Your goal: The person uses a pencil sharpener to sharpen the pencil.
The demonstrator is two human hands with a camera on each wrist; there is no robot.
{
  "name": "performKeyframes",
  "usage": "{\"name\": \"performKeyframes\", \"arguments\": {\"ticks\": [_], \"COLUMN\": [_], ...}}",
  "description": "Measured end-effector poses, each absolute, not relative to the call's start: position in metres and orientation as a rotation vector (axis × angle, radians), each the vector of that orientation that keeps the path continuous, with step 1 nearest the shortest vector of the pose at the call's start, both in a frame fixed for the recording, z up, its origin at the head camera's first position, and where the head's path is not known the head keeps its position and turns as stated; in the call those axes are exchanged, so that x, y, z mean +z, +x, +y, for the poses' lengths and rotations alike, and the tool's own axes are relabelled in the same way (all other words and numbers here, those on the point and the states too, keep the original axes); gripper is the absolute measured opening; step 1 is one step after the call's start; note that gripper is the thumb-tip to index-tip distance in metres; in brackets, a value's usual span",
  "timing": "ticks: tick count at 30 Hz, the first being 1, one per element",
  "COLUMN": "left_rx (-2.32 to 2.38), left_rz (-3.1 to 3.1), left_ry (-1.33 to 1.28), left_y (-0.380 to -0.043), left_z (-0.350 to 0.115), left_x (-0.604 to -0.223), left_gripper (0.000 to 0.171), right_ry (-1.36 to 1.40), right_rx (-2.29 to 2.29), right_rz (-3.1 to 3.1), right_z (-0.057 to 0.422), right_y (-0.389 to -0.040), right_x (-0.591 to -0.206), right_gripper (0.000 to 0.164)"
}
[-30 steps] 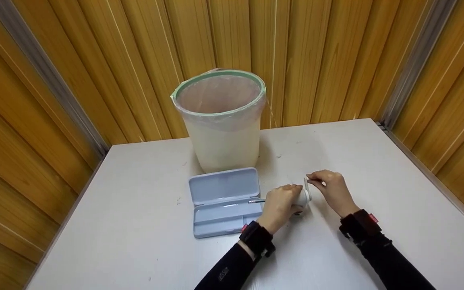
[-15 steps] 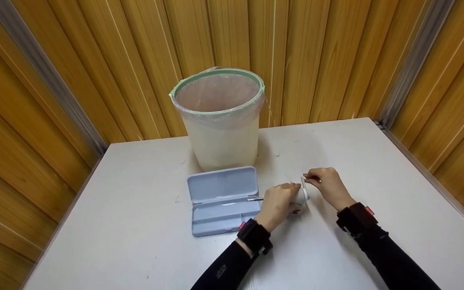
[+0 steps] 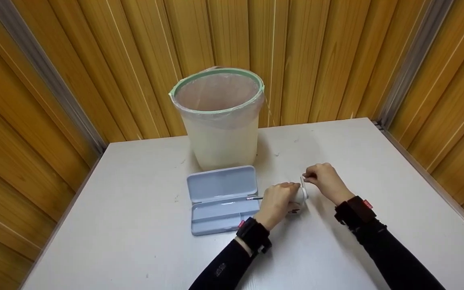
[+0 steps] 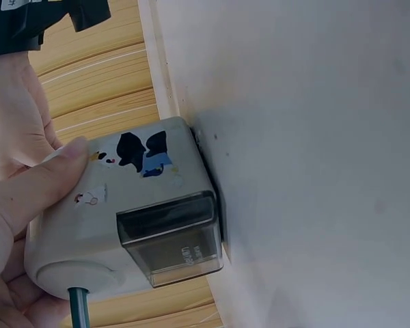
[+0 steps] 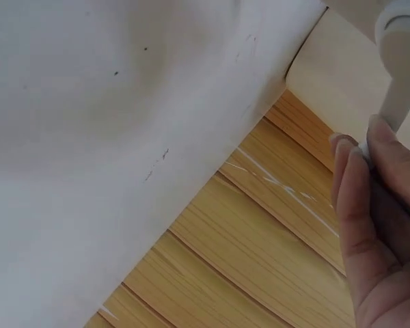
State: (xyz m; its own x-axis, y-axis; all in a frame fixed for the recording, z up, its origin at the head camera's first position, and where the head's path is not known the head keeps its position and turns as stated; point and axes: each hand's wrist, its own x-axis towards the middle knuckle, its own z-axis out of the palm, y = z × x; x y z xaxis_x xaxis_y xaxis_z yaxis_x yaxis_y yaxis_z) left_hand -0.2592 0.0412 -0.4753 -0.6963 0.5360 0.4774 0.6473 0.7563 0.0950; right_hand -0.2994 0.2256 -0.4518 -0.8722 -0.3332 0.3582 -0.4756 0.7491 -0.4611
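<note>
My left hand (image 3: 276,203) grips a white hand-crank pencil sharpener (image 4: 109,225) on the table, thumb on its sticker-covered side. A clear dark shavings drawer (image 4: 172,239) shows in the left wrist view. From the sharpener's left end sticks a dark green pencil (image 3: 255,197), its tip hidden inside. At the other end, my right hand (image 3: 325,181) pinches the knob of the crank handle (image 5: 398,102) between thumb and fingers. The crank points up in the head view. To the left lies a light blue pencil case (image 3: 223,185) with its lid raised.
Behind the pencil case stands a tall cream bin (image 3: 224,145) with a green rim and a clear liner. All of this is on a white table (image 3: 135,225), with wood-patterned panels (image 3: 320,60) around its back and sides.
My right hand and wrist have shifted slightly up in the head view, still pinching the crank knob. The left hand keeps its grip on the pencil sharpener. The whole view has drifted a little.
</note>
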Motion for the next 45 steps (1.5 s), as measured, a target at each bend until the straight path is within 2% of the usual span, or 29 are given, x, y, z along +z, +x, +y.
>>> {"name": "performKeyframes", "arguments": {"ticks": [13, 29, 34, 38, 45], "left_rx": [-0.37, -0.387, -0.379, -0.389, -0.396], "left_rz": [-2.561, -2.539, -2.541, -2.552, -2.556], "left_ry": [-0.892, -0.887, -0.878, -0.859, -0.846], "left_y": [-0.262, -0.253, -0.252, -0.253, -0.253], "left_z": [0.036, 0.04, 0.042, 0.041, 0.041], "left_x": [-0.475, -0.484, -0.481, -0.477, -0.478], "left_gripper": [0.049, 0.047, 0.043, 0.045, 0.048], "right_ry": [0.648, 0.742, 0.795, 0.819, 0.793], "right_rx": [0.797, 0.802, 0.844, 0.875, 0.854], "right_rz": [-2.802, -2.933, -3.016, -3.038, -3.066], "right_z": [0.219, 0.225, 0.226, 0.226, 0.229], "right_y": [-0.307, -0.305, -0.303, -0.301, -0.296], "right_x": [-0.445, -0.469, -0.473, -0.476, -0.473], "right_gripper": [0.005, 0.001, 0.016, 0.019, 0.007]}}
